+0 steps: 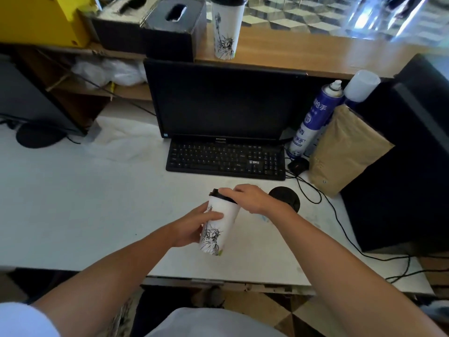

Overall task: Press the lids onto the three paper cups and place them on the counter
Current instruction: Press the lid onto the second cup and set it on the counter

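A tall white paper cup (pixel 216 229) with a Statue of Liberty drawing stands on the white desk (pixel 73 203), slightly tilted. My left hand (pixel 194 224) grips its side. My right hand (pixel 252 198) lies flat on the black lid (pixel 220 194) at the cup's top. Another black lid (pixel 286 197) lies on the desk just right of my right hand, partly hidden by it. A second cup (pixel 226 27) of the same kind, with a black lid on, stands on the wooden counter (pixel 315 52) behind the monitor.
A black monitor (pixel 218 100) and keyboard (pixel 226 159) sit behind the cup. A blue spray can (pixel 313 117), a brown paper bag (pixel 345 149) and a dark box stand at the right, with cables across the desk. Black tissue boxes (pixel 175 27) occupy the counter's left.
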